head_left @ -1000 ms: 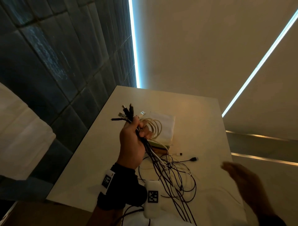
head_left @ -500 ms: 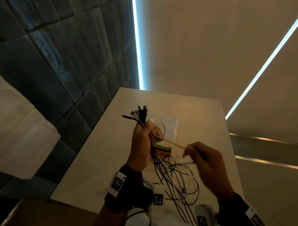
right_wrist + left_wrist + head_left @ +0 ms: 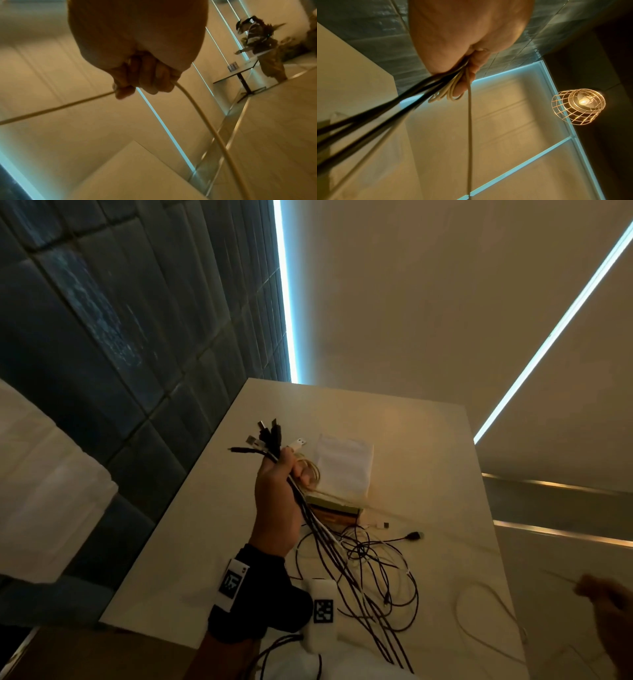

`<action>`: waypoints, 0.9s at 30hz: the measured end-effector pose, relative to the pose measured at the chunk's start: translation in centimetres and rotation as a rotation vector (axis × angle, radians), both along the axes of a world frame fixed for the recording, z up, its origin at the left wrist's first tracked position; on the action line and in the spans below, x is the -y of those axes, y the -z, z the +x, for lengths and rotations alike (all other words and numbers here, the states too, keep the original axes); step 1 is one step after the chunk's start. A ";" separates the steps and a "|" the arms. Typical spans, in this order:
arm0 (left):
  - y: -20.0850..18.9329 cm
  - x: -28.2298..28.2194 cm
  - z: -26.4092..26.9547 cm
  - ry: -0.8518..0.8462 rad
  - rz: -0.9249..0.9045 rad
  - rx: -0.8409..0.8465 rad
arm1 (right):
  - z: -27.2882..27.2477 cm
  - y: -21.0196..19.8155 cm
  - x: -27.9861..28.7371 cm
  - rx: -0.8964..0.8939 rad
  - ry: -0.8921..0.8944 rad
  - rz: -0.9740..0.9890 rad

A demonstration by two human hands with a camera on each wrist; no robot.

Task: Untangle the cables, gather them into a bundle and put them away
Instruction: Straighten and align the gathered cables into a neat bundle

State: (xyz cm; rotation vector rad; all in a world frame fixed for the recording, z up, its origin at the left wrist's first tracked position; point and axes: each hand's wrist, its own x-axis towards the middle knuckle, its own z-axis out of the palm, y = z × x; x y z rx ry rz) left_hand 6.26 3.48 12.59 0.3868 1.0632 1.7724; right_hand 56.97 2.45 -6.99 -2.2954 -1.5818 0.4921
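Head view: the left hand (image 3: 275, 501) is fisted round a bundle of cables (image 3: 329, 546), plugs fanned at twelve o'clock, tails trailing onto the white table (image 3: 191, 542). At four o'clock the blurred right hand (image 3: 608, 604) pulls away.

Left wrist view: fingers (image 3: 474, 65) clamp black and white cables.

Right wrist view: fingers (image 3: 147, 79) pinch one white cable (image 3: 202, 117).

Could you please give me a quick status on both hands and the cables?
Left hand grips the cable bundle, plugs up. Right hand grips a cream cable. Tangled tails on the table.
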 end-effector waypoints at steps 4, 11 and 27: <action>-0.4 -0.2 1.4 0.086 0.023 -0.013 | -10.5 -5.7 -0.6 -0.037 -0.188 -0.101; -1.3 0.1 2.7 0.141 0.044 -0.026 | -29.3 -17.3 -0.9 -0.630 -0.723 0.196; -0.5 0.7 0.5 0.081 -0.019 -0.291 | -29.2 -19.5 -1.5 -0.781 -0.556 0.371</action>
